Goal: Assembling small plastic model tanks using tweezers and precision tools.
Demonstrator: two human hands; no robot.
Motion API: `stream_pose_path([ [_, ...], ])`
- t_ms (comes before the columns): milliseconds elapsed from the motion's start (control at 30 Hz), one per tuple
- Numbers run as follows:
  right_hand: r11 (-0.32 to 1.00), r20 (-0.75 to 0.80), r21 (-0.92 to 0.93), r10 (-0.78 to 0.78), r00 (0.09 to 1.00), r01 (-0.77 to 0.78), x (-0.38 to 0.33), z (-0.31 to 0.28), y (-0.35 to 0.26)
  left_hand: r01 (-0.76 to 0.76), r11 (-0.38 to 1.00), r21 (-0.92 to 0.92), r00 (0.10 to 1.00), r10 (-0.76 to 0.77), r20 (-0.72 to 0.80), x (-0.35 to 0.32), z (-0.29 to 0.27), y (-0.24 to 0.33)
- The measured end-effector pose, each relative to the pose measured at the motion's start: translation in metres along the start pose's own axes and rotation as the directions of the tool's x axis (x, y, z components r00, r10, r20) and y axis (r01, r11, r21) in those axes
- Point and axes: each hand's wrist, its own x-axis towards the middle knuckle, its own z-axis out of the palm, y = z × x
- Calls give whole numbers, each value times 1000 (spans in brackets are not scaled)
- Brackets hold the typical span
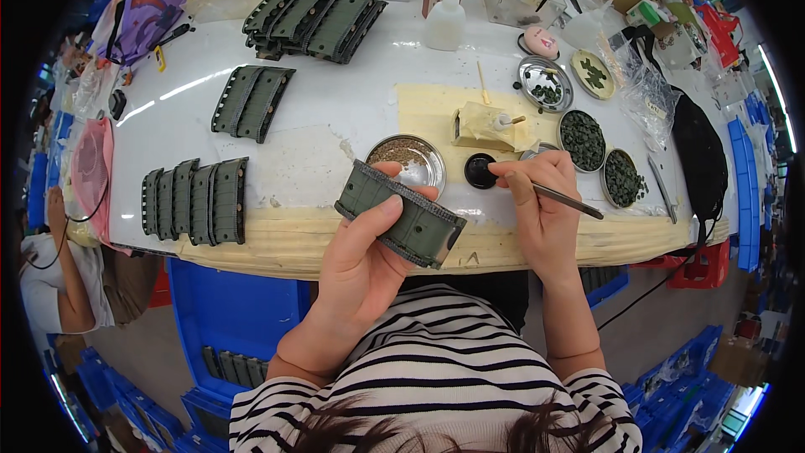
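My left hand (359,253) grips a curved dark green plastic panel (407,216) with blackish ridged long edges and a small hole, holding it tilted above the table's front edge. In my right hand (543,214) is a slim dark metal tool, apparently tweezers (570,201), pinched between thumb and fingers. Its tip is by a small round black pot (480,170), partly hidden by my fingers; I cannot tell whether they touch. Just behind the panel stands a round metal dish (432,155) of brownish grains.
Similar green panels lie in groups at left (194,201), behind them (252,102), and stacked at the back (314,21). Dishes of dark green bits (582,141) stand at right, near another metal tool (661,189). A taped block (489,127) and white squeeze bottle (444,23) stand farther back.
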Motion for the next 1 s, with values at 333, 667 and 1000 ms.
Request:
stream_pose_path([
  [333, 1000, 2, 1, -31, 1000, 31, 0, 0, 1, 5, 1000, -8, 999, -5, -50, 1, -1, 0],
  [667, 886, 19, 412, -242, 970, 213, -2, -27, -34, 2, 1000, 15, 997, 0, -81, 0, 5, 1],
  [1000, 852, 115, 517, -167, 979, 85, -7, -18, -41, 11, 998, 67, 991, -2, -133, 1, 11, -2],
])
